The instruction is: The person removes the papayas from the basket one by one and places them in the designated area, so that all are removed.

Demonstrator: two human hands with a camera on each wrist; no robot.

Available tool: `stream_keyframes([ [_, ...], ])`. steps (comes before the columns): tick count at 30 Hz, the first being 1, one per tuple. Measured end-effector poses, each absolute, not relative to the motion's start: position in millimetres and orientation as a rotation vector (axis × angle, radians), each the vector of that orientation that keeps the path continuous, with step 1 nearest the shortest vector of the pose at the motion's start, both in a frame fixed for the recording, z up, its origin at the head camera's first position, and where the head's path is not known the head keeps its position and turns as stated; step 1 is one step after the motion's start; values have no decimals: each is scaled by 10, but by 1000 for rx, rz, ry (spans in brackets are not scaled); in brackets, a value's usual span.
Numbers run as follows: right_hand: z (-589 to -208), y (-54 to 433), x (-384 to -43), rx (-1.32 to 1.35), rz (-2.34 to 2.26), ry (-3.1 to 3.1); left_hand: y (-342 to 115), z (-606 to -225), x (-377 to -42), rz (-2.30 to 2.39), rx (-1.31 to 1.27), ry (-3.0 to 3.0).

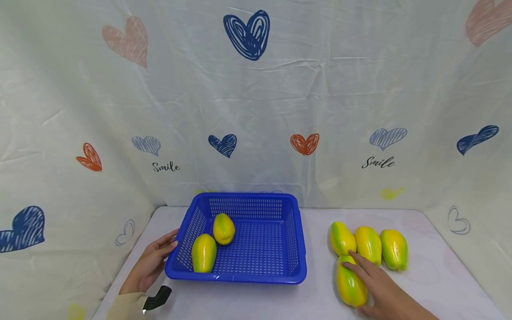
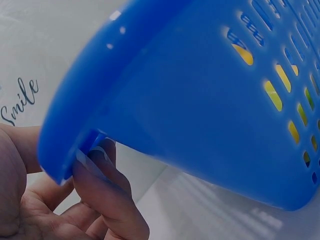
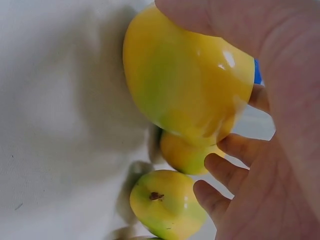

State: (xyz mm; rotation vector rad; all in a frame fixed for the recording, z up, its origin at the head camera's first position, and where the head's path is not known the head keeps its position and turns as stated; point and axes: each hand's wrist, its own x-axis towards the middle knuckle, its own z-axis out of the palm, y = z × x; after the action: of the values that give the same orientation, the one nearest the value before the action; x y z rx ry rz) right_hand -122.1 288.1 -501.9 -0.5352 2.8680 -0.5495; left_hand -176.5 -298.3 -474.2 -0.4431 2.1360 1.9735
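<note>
A blue plastic basket (image 1: 256, 279) stands on the table with two yellow-green papayas inside, one papaya (image 1: 204, 253) near its front left corner and another papaya (image 1: 224, 229) behind. My left hand (image 1: 150, 262) grips the basket's left rim; the left wrist view has bent fingers (image 2: 107, 195) at the rim's edge. To the right, my right hand (image 1: 378, 282) lies over the nearest loose papaya (image 1: 349, 284), fingers extended along its upper end and thumb by its lower end. In the right wrist view that papaya (image 3: 185, 75) sits between thumb and spread fingers.
Behind the right hand, three more papayas form a row: a left papaya (image 1: 342, 238), a middle papaya (image 1: 369, 244) and a right papaya (image 1: 394, 250). A heart-printed curtain (image 1: 256, 98) hangs behind the white table (image 1: 320, 249). A dark wrist strap (image 1: 157, 298) shows by the left sleeve.
</note>
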Motion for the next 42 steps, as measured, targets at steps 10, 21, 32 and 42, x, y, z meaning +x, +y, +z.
stream_keyframes([
  [10,-5043,2924,-1201,-719,-472,2947,-2979,-4745,-1779,1976,-463,2128],
  [21,-5010,2916,-1217,-657,-516,2937,-2960,-4725,-1773,1950,-449,2145],
  [32,-4892,2913,-1249,-682,-541,2937,-2941,-4707,-1769,1965,-455,2147],
  [42,-4634,2847,-1331,-847,-512,3084,-2968,-4710,-1739,1974,-427,2132],
])
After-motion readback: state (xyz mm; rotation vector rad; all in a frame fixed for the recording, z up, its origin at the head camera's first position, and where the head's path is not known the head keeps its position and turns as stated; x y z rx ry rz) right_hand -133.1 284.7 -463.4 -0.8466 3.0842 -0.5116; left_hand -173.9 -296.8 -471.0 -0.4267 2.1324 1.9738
